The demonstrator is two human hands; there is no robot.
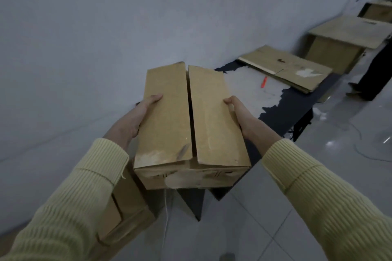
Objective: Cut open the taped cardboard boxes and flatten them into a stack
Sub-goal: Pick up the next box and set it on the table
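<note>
I can read no text, label, brand or number anywhere. The box (169, 116) that I hold between my left hand (137, 115) and my right hand (238, 114) carries a few dark marks on its near end face, too blurred to tell as letters. The flattened cardboard (284, 68) on the table (297, 110) shows only a dark smudge and a white torn patch. A dark mark on the cardboard sheet (350, 29) farther back is too small to read.

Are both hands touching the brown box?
Touching. The head view shows the left hand gripping the box on one side, the right hand gripping the other.
</note>
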